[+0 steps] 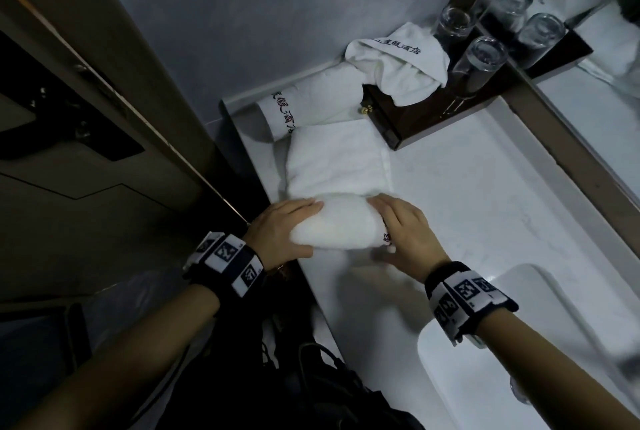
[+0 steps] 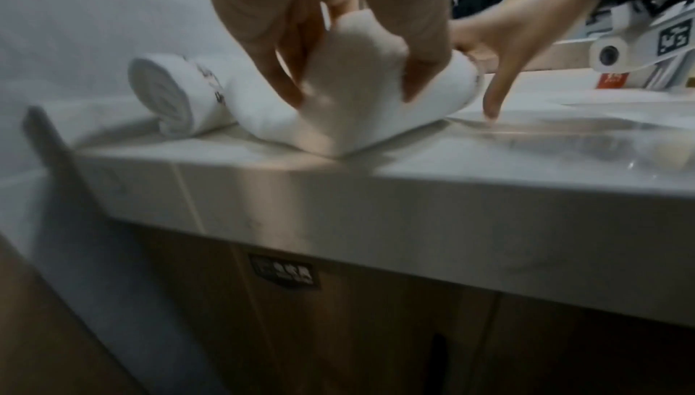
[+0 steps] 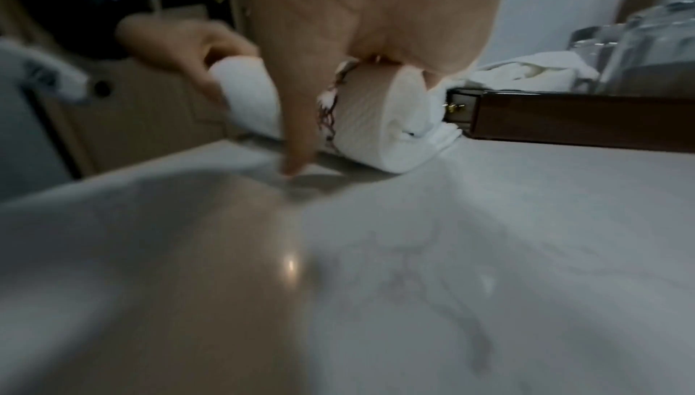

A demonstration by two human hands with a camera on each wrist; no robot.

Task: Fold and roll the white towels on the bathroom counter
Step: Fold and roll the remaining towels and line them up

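The white marble tabletop point(image 1: 467, 187) is running along under a mirror point(image 1: 606, 110), with a sink basin point(image 1: 519, 343) sitting at its near right end. A dark wooden tray point(image 1: 433, 117) is standing against the mirror, carrying clear drinking glasses point(image 1: 485, 55), and a crumpled white towel point(image 1: 398, 69) is draping over the tray's left end. A finished rolled towel point(image 1: 304, 107) with embroidered characters is lying at the back left corner of the tabletop, just beside the tray.

The towel being rolled point(image 1: 339, 173) is lying flat in the middle of the left part of the tabletop, touching the finished roll, with its near end wound into a thick roll between both hands.

The left hand point(image 1: 280, 232) is gripping the left end of that roll, thumb curling under the near side and fingers wrapping over the top. The left wrist view is showing these fingers point(image 2: 425, 45) digging into the cloth.

The right hand point(image 1: 405, 232) is cupping the right end of the roll, fingers lying over the top. In the right wrist view one finger point(image 3: 297, 134) is pointing down and touching the tabletop just in front of the roll, beside the red embroidery.
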